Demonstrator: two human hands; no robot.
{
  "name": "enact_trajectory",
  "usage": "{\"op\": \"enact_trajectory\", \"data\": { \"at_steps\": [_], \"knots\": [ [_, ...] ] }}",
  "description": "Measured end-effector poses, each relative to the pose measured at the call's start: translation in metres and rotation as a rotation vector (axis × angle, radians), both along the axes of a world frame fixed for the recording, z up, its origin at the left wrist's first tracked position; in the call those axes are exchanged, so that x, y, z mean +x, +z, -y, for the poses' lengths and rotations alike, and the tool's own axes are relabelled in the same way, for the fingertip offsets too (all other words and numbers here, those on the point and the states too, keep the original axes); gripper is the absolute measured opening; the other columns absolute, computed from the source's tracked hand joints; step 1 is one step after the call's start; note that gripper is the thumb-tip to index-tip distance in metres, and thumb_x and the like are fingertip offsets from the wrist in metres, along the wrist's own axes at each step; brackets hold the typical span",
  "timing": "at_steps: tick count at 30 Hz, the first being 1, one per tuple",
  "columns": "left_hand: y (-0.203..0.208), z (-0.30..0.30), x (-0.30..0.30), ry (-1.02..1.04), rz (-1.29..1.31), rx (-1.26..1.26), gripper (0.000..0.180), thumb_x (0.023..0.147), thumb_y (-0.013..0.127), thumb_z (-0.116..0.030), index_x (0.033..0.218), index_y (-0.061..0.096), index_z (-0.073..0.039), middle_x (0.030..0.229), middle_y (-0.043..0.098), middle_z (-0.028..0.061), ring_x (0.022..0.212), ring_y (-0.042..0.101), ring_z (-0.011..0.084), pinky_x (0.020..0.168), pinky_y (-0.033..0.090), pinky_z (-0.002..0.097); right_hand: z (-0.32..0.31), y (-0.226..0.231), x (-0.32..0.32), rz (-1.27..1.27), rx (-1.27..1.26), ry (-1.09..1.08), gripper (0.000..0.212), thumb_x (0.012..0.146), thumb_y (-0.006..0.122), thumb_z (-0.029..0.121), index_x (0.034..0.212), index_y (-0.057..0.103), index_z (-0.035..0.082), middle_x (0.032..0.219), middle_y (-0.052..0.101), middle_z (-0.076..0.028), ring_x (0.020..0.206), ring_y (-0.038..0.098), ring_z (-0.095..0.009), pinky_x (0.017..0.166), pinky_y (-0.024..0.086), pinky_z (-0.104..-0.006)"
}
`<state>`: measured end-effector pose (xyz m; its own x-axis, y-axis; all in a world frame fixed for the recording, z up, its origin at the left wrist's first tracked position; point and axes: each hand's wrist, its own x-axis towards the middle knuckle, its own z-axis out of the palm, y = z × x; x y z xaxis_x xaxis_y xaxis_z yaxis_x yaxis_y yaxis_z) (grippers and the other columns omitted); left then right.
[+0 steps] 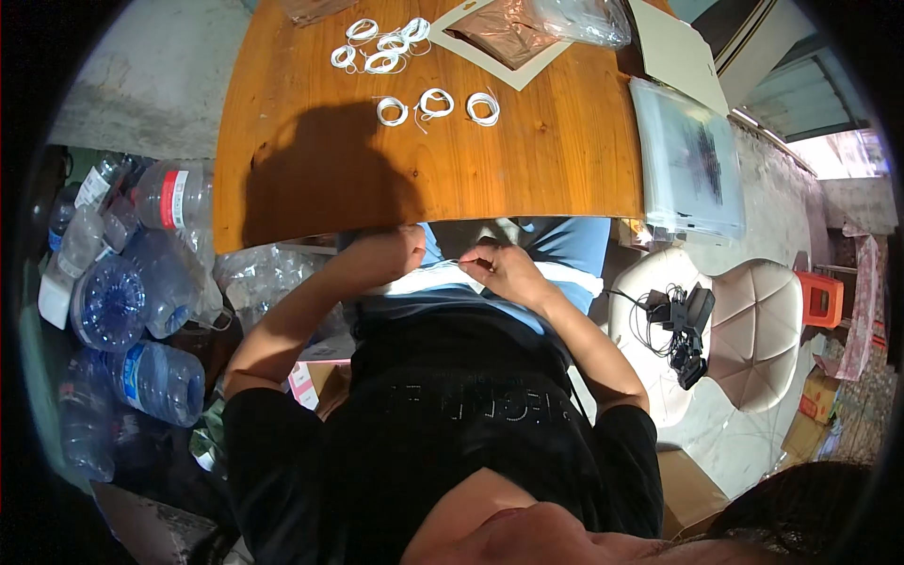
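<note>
A long bundle of white cord lies across my lap, over blue trousers, just below the table's front edge. My right hand is over it, thumb and fingers pinched at the cord. To its left, my left hand is curled closed beside the table edge; what its fingers hold, if anything, is hidden. On the wooden table, three small coils of white cord lie in a row, among them the right-hand coil. Farther back sits a loose group of several more coils.
A beige card with a brown plastic packet lies at the table's far side. Clear plastic sleeves hang over the right edge. Black cables and adapters rest on a cream chair. Several large plastic bottles pile up at left.
</note>
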<state>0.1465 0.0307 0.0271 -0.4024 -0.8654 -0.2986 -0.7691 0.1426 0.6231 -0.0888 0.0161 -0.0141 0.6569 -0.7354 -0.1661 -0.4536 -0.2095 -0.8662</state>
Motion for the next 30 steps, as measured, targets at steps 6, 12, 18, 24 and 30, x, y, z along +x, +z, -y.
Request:
{"op": "enact_trajectory", "data": {
  "at_steps": [6,12,18,24,30],
  "knots": [
    [-0.016,-0.003,0.001,-0.279,0.154,-0.226,0.013,0.076,0.058,-0.012,0.072,0.059,0.0,0.076,0.056,0.0147,0.071,0.058,0.032,0.064,0.046,0.0402,-0.01,-0.012,0.012,0.019,-0.035,0.092,0.018,0.083,0.063,0.021,0.095,0.065,0.009,0.085,0.065,-0.013,0.078,0.063,-0.031,0.069,0.05,-0.0346],
    [-0.019,-0.003,0.008,-0.241,0.074,-0.28,0.013,0.072,0.059,-0.01,0.063,0.058,-0.001,0.075,0.056,0.0142,0.067,0.057,0.0307,0.06,0.046,0.0393,-0.007,-0.007,0.006,0.087,-0.068,0.059,0.018,0.083,0.061,0.022,0.094,0.065,0.008,0.085,0.065,-0.014,0.079,0.063,-0.031,0.069,0.05,-0.0349],
    [-0.019,0.0,-0.001,-0.222,0.102,-0.34,0.014,0.079,0.055,-0.014,0.078,0.061,-0.001,0.074,0.057,0.0126,0.066,0.058,0.0302,0.062,0.047,0.0399,-0.005,-0.005,0.004,0.033,-0.042,0.062,0.018,0.083,0.062,0.021,0.093,0.064,0.007,0.085,0.065,-0.013,0.078,0.063,-0.031,0.068,0.05,-0.0357],
    [0.028,0.003,-0.008,-0.017,-0.224,0.249,0.016,0.08,0.056,-0.018,0.084,0.062,-0.004,0.08,0.062,0.014,0.072,0.06,0.0306,0.065,0.046,0.0352,-0.01,0.089,-0.024,0.24,-0.13,0.032,0.013,0.086,0.058,0.012,0.093,0.061,0.001,0.086,0.061,-0.011,0.08,0.059,-0.027,0.073,0.047,-0.0315],
    [0.055,-0.004,-0.022,-0.236,0.057,0.189,0.025,0.079,0.059,-0.032,0.079,0.066,-0.008,0.076,0.064,0.0144,0.073,0.062,0.0316,0.066,0.047,0.0395,-0.04,0.244,-0.048,1.653,0.514,0.065,0.077,0.089,0.046,0.049,0.145,-0.001,0.024,0.15,0.002,-0.016,0.139,0.005,-0.029,0.111,0.01,-0.0499]
  ]
}}
